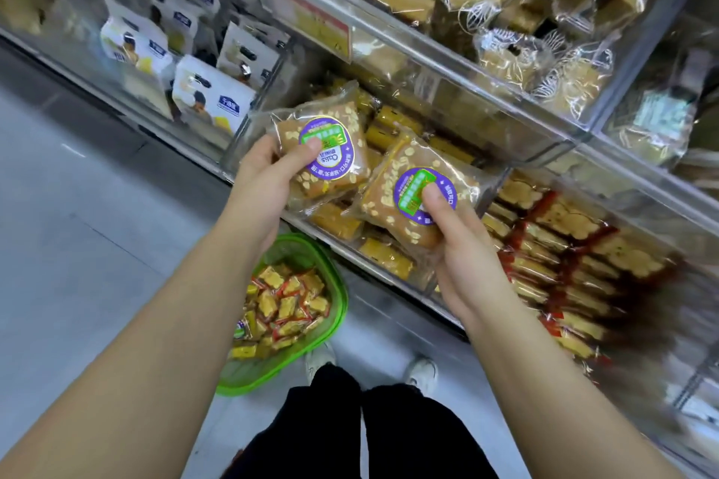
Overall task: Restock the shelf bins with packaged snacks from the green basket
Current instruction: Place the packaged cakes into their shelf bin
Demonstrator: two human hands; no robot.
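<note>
The placing step is in hand. The left hand (268,163) holds one oat-cake pack (323,152) and the right hand (447,245) holds a second pack (408,198), thumbs pressed on their purple labels, each grip closed round its pack. Both packs hang just above the clear middle bin (389,245) of yellow-wrapped snacks. The green basket (334,284), with small packets left in it, sits on the floor below that bin. Next, I judge, each pack needs lowering flat into the bin that matches it.

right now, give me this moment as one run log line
left hand: holds oat cake pack | right hand: holds second oat cake pack | green basket: on floor
</note>
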